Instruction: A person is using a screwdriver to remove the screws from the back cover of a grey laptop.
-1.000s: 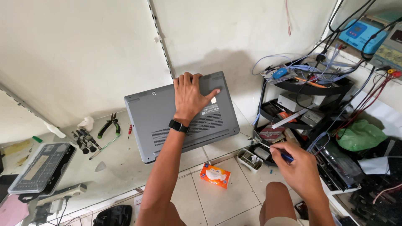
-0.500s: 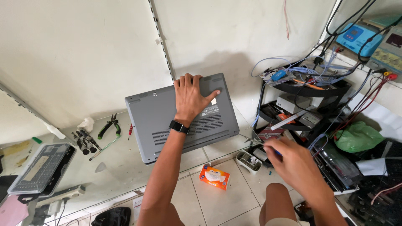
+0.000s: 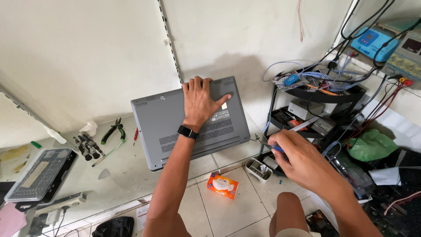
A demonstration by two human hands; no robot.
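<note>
We see the left hand (image 3: 202, 100) spread flat, fingers apart, pressing on the far right part of a grey laptop (image 3: 175, 127) that lies closed and bottom-up on the glass table (image 3: 123, 175), with a dark watch (image 3: 187, 131) on that wrist. The right hand (image 3: 302, 160) is off to the right of the laptop, curled together around a blue-handled screwdriver (image 3: 269, 147) whose thin tip points left toward the laptop's right edge; it is not touching the laptop. We judge the main risk to lie at the table's near edge: the laptop's near right corner sits close to it, and a sideways push from the flat palm could slide the smooth case toward the tiled floor below, where an orange tissue packet (image 3: 222, 185) lies. The screwdriver tip is fine, so we think it could slip off a small screw and scratch the grey panel or strip the head if it comes in at a slant. Just right of the hand stands a black wire rack (image 3: 326, 94) crowded with cables and parts, and an elbow swing could snag those wires. Pliers (image 3: 112, 131) and spare drivers (image 3: 87, 147) lie well left, out of harm's way.
</note>
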